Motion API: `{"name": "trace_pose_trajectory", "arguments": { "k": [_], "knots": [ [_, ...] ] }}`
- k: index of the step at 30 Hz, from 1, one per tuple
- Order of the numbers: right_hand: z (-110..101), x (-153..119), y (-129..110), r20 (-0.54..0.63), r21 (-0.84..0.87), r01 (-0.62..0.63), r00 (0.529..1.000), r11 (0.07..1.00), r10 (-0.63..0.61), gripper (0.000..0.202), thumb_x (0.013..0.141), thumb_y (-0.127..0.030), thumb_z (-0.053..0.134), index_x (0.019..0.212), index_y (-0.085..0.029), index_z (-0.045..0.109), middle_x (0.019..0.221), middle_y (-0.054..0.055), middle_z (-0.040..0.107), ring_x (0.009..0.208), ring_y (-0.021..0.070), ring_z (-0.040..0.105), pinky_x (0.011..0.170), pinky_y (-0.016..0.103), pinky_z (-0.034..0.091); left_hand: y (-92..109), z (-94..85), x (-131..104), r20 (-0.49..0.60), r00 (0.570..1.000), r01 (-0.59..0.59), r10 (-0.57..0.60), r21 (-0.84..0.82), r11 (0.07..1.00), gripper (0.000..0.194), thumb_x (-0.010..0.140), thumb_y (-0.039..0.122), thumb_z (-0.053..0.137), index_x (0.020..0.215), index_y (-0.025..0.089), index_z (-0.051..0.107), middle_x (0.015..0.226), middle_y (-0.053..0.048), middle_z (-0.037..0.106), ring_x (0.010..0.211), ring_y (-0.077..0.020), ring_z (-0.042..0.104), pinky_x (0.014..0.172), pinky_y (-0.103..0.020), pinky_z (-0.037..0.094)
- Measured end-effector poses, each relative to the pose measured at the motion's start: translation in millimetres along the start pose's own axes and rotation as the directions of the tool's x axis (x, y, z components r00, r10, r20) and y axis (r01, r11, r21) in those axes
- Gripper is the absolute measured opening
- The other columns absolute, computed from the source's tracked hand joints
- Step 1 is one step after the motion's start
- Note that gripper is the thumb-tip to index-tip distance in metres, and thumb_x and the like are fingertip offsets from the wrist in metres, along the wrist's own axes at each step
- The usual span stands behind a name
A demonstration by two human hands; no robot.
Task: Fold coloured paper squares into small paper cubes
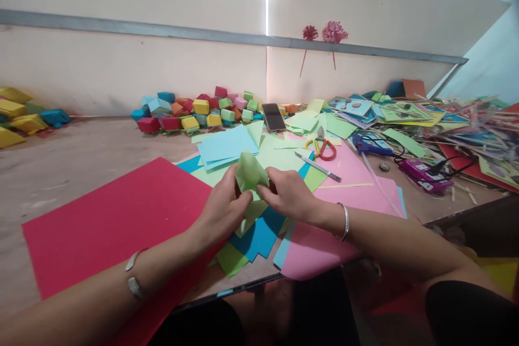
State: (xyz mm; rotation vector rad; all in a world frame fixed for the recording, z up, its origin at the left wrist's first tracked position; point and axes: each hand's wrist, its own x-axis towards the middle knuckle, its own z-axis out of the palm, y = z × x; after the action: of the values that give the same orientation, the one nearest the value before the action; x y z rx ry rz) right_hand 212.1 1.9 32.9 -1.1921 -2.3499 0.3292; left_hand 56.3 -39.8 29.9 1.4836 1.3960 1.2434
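Observation:
Between my two hands is a piece of light green paper (250,172), creased and partly folded. My left hand (227,203) grips its left side, with the thumb toward the middle. On the right side my right hand (286,192) pinches it between thumb and fingers. Some fingertips are hidden behind the paper. Under the hands lie overlapping sheets of blue paper (261,232), green and pink paper (348,189). A large red sheet (117,216) lies left of my left hand. Beyond my right hand rest a craft knife (318,166) and red-and-yellow-handled scissors (323,148).
Several small coloured paper boxes (203,108) sit along the wall, near a phone (274,117). Yellow paper boxes (18,113) are at far left. A blue glue gun (371,146), a purple power strip (424,175) and piled cards and sticks (466,130) crowd the right.

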Motion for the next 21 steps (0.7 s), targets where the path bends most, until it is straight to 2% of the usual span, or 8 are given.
{"name": "trace_pose_trajectory", "arguments": {
  "k": [2, 5, 8, 14, 18, 21],
  "knots": [
    [1.4, -1.0, -1.0, -0.015, 0.018, -0.012, 1.000, 1.000, 0.012, 0.012, 0.087, -0.030, 0.058, 0.088, -0.018, 0.054, 0.066, -0.001, 0.061, 0.059, 0.0133, 0.051, 0.056, 0.025, 0.027, -1.3, -1.1, 1.0, -0.044, 0.999, -0.015, 0.015, 0.011, 1.000, 0.031, 0.069, 0.017, 0.059, 0.100, 0.021, 0.060, 0.084, -0.001, 0.063, 0.076, -0.0188, 0.056, 0.066, -0.030, 0.043],
    [3.8, -0.9, 0.9, -0.070, 0.096, 0.007, 0.998, 0.995, 0.000, 0.020, 0.086, -0.030, 0.059, 0.099, -0.019, 0.049, 0.069, -0.003, 0.062, 0.061, 0.0135, 0.054, 0.057, 0.023, 0.031, 0.9, -2.4, 1.4, -0.093, 0.995, 0.019, -0.018, 0.010, 1.000, 0.018, 0.073, 0.025, 0.060, 0.090, 0.020, 0.062, 0.080, -0.001, 0.064, 0.074, -0.0185, 0.057, 0.064, -0.029, 0.044],
    [6.8, -1.3, 3.3, -0.123, 0.129, 0.064, 0.991, 0.990, -0.048, 0.016, 0.085, -0.026, 0.056, 0.097, -0.021, 0.046, 0.069, -0.004, 0.060, 0.058, 0.0124, 0.053, 0.057, 0.023, 0.032, 3.8, -3.1, 1.1, -0.128, 0.990, 0.056, -0.053, 0.014, 0.998, 0.020, 0.075, 0.034, 0.064, 0.088, 0.019, 0.062, 0.072, 0.000, 0.063, 0.066, -0.0178, 0.057, 0.059, -0.029, 0.043],
    [9.6, -3.9, 4.0, -0.156, -0.014, 0.189, 0.970, 0.982, -0.189, 0.006, 0.084, -0.019, 0.051, 0.089, -0.020, 0.049, 0.065, -0.003, 0.058, 0.056, 0.0117, 0.048, 0.057, 0.023, 0.030, 2.5, -2.4, 3.0, -0.205, 0.974, -0.084, 0.092, 0.047, 0.995, 0.020, 0.075, 0.039, 0.066, 0.081, 0.021, 0.062, 0.071, 0.000, 0.063, 0.064, -0.0174, 0.056, 0.058, -0.029, 0.042],
    [10.2, -4.2, 4.4, -0.162, -0.083, 0.234, 0.956, 0.969, -0.245, 0.006, 0.086, -0.021, 0.052, 0.091, -0.019, 0.053, 0.065, -0.002, 0.059, 0.060, 0.0133, 0.050, 0.058, 0.025, 0.031, 4.9, -2.4, 2.0, -0.220, 0.969, -0.112, 0.113, 0.019, 0.994, 0.019, 0.076, 0.040, 0.067, 0.081, 0.022, 0.062, 0.076, 0.000, 0.065, 0.069, -0.0177, 0.058, 0.062, -0.029, 0.045],
    [10.7, -3.9, 4.3, -0.219, -0.113, 0.305, 0.921, 0.945, -0.324, 0.010, 0.090, -0.024, 0.051, 0.092, -0.017, 0.056, 0.069, 0.001, 0.061, 0.065, 0.0149, 0.053, 0.065, 0.027, 0.035, 6.8, -3.0, 1.6, -0.234, 0.966, -0.104, 0.113, 0.049, 0.993, 0.018, 0.075, 0.039, 0.067, 0.077, 0.022, 0.060, 0.076, 0.000, 0.064, 0.073, -0.0184, 0.058, 0.063, -0.029, 0.044]
  ]
}}
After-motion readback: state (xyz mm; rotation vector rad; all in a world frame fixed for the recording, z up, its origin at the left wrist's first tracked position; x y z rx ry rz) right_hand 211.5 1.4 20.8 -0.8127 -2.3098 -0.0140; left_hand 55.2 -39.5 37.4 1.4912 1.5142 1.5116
